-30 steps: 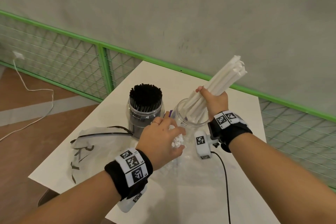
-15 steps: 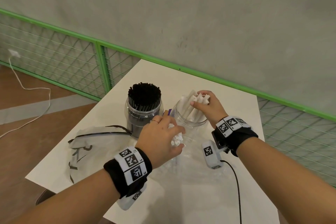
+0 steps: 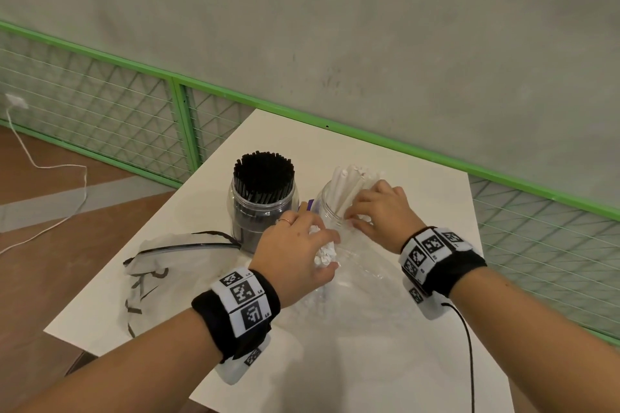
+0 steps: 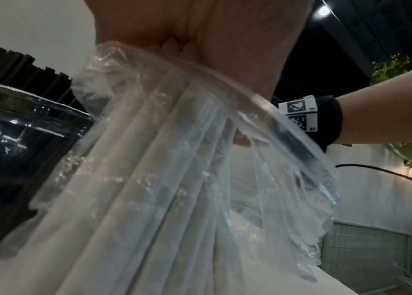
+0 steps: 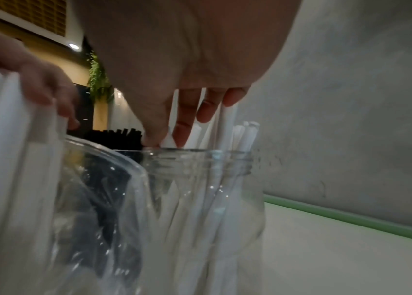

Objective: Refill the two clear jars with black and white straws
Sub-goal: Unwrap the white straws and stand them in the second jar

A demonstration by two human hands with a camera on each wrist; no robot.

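Empty bag (image 3: 174,258): limp film lying flat at the left of the table (image 3: 419,184); you need nothing from it.
Black jar (image 3: 263,208): packed full of black straws (image 3: 264,174), upright, so judge this half done. The clear wall looks hard and smooth.
Left hand (image 3: 295,245): your fingers are curled tight round a bunch of white straws inside a clear bag (image 4: 199,159), between the two jars. The film looks thin and slippery, so grip the straws through it, not the loose skirt.
White jar (image 3: 330,211): upright, just right of the black one, only partly filled with white straws (image 3: 349,184) that lean loosely.
Right hand (image 3: 382,208): your fingers (image 5: 187,119) are spread and straight on the straw tops, clamping nothing.
Handling: the straws look light and easily crushed; take the next bunch around its middle.
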